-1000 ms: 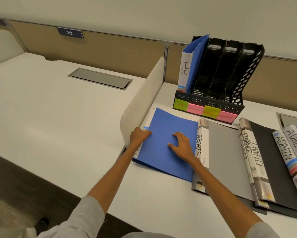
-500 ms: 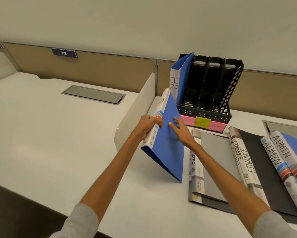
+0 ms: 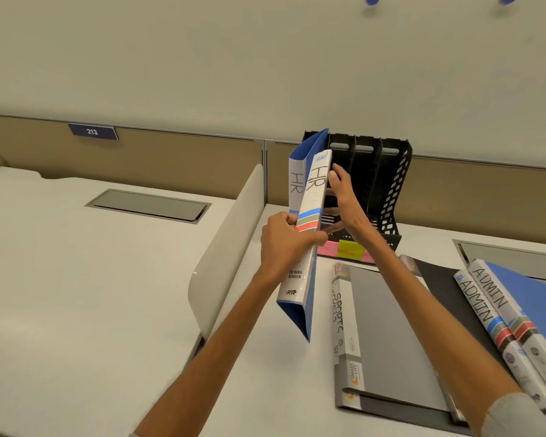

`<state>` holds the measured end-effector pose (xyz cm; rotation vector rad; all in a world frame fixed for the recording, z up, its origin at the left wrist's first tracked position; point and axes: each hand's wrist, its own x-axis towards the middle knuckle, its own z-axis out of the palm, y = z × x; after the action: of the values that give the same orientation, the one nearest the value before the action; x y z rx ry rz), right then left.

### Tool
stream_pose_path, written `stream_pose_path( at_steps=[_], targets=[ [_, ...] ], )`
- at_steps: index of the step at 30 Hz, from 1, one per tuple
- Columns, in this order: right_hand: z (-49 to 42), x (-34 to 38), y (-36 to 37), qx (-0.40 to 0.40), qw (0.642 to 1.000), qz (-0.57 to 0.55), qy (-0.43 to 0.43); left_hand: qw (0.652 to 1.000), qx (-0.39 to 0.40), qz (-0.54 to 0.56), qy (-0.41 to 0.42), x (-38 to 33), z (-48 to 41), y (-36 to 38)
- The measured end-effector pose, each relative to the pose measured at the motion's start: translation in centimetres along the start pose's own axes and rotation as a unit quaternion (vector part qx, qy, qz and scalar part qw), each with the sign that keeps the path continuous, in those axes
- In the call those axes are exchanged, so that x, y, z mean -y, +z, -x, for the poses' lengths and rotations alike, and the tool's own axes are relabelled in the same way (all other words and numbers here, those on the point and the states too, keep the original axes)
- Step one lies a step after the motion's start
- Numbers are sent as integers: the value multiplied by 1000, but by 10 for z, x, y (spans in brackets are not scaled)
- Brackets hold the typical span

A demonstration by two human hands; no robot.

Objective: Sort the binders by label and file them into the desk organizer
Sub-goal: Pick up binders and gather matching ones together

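I hold a blue binder [image 3: 309, 200] with a white spine marked HR upright in the air, just in front of the black desk organizer [image 3: 391, 184]. My left hand [image 3: 284, 244] grips its spine around the middle. My right hand [image 3: 344, 197] rests flat against the binder's right cover, near the top. Another blue HR binder [image 3: 296, 178] stands in the organizer's leftmost slot. Flat on the desk lie a grey SPORTS binder [image 3: 388, 335], a black binder [image 3: 442, 285] partly under my right arm, and two blue ADMIN binders [image 3: 498, 304].
Coloured sticky labels [image 3: 348, 249] run along the organizer's front base. A white curved divider [image 3: 227, 247] stands left of the binders. A grey cable hatch [image 3: 148, 205] is set into the left desk. A tan partition with a 213 plate [image 3: 92, 131] runs behind.
The blue HR binder went from flat on the desk to tilted on its edge to lifted upright in front of the organizer. Both hands rose with it, and the camera tilted up.
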<state>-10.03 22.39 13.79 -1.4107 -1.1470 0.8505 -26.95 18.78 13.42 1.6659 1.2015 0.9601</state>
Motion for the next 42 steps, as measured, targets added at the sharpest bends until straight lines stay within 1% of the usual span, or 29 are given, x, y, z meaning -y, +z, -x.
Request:
stream_pose_path(
  at_steps=[2,5,9,13,17,20,22,24,28,31,36,39,42],
  targets=[
    [-1,13,-6,-2,1000,-6,-19,1000,-3,2,17,-6,1,2],
    [-5,36,-13,4,998,-17,-68,998,-31,21,53,-16,-2,3],
    [-18,73,-20,8,990,-35,-138,988,-74,47,126,-28,-17,8],
    [-42,100,-20,-16,981,-10,-194,974,-109,92,177,-25,-43,25],
    [-67,114,-18,-36,967,33,-251,963,-115,118,212,-7,-79,40],
    [-88,114,-19,-41,962,87,-256,963,-106,131,212,9,-110,48],
    [-102,109,-18,-36,961,104,-252,964,-107,130,206,22,-128,54],
    [-116,102,-19,-33,966,107,-234,965,-111,126,200,35,-141,62],
    [-134,89,-17,-69,970,117,-200,971,-122,107,177,57,-159,81],
    [-143,81,-19,-72,967,131,-207,975,-126,92,161,65,-167,91],
    [-152,75,-27,-55,964,148,-215,979,-119,42,158,82,-166,92],
    [-153,73,-31,-42,968,128,-213,988,-72,41,129,107,-159,90],
    [-154,74,-32,-46,967,131,-212,993,17,70,89,130,-165,82]
  ],
)
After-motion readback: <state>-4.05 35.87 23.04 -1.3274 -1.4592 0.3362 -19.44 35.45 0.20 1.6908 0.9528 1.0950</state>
